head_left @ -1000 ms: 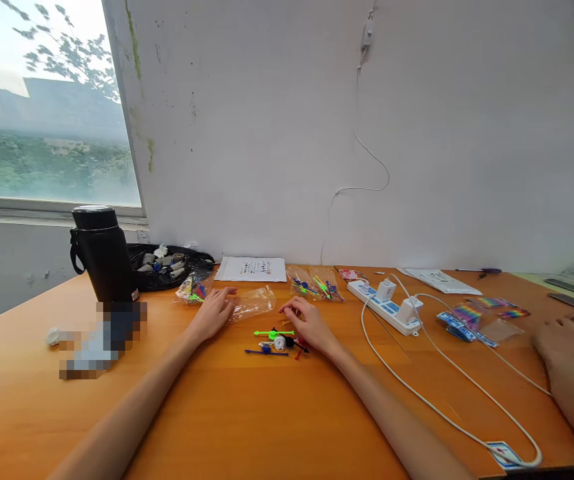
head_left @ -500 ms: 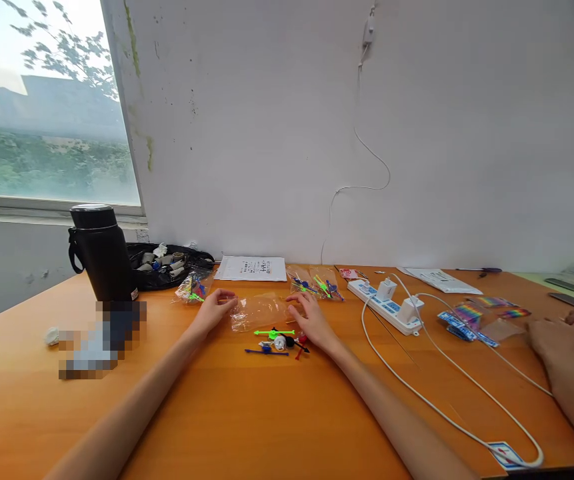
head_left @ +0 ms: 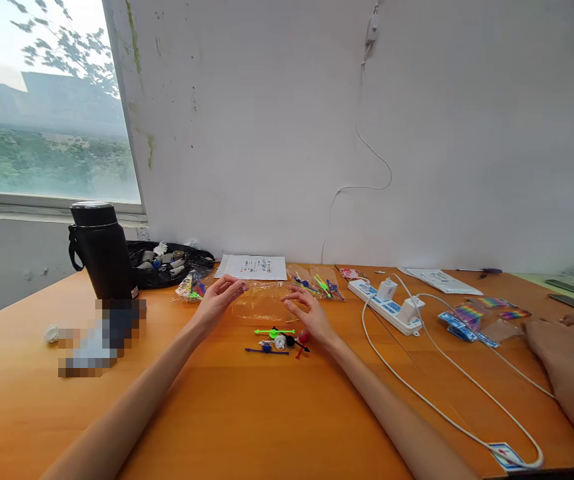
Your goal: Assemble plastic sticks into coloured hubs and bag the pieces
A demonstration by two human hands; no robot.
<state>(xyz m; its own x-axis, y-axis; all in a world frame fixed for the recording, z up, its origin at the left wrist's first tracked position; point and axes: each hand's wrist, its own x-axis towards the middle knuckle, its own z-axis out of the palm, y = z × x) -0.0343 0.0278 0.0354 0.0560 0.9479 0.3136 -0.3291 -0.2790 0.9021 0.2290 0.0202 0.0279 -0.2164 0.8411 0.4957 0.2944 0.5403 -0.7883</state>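
Clock center here is the little pile of plastic arrow pieces [head_left: 289, 341] on the wooden table [head_left: 247, 420]. Far left, at nine, there's a crumpled white tissue [head_left: 51, 334], then a black flask [head_left: 104, 260] standing upright at ten, with a black plastic bag [head_left: 199, 259] of odds and ends just behind it. Also at ten, nearer in, sits a clear packet [head_left: 191, 287] of colored bits. The person's left hand [head_left: 220, 298] is next, same direction, thumb and fingers curved by the left end of a clear plastic bag [head_left: 261, 309]. Can't tell if it's pinching the film, it's too see-through. That bag is at eleven, between both hands, with a white printed package [head_left: 251, 268] beyond it.

The pile itself has a green arrow [head_left: 273, 333] on top, a blue arrow [head_left: 267, 349] toward seven, plus white, black and red bits. The right hand [head_left: 311, 313] is at two, fingers loosely bent; can't tell if it's got hold of the bag either. Past it, two more packets [head_left: 324, 285], then a power strip [head_left: 384, 308] with two white chargers [head_left: 410, 310]. Rainbow-colored pieces [head_left: 468, 315] lie around three, just beside a co-worker's hand [head_left: 554, 340].
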